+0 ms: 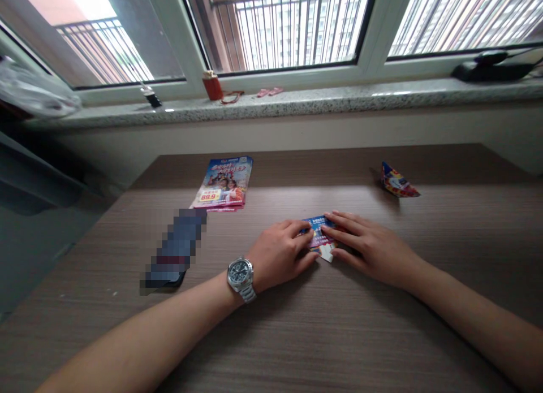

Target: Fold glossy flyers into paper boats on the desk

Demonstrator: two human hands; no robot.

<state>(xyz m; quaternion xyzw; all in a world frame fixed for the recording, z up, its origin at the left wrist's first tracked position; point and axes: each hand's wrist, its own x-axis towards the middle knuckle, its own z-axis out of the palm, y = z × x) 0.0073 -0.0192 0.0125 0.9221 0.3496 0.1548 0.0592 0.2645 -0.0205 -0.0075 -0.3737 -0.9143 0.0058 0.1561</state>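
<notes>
Your hands press a folded paper.
Your left hand point(282, 251) and right hand point(369, 246) lie flat on the folded leaflet point(319, 234), pinning it to the table point(297, 336).

This looks like a room in a flat, high in an apartment building. A brown wooden table point(382, 336) stands just under a wide window point(292, 31) with white frames, and through the glass one sees balcony railings point(297, 20) and tall residential blocks. The stone windowsill point(339, 99) holds small personal things: a red cup point(212, 86), a lighter-like object point(151, 96) and a dark device point(487, 68). On the table lie printed advertising leaflets point(224, 184), which is typical for a home, not for a workshop.
</notes>
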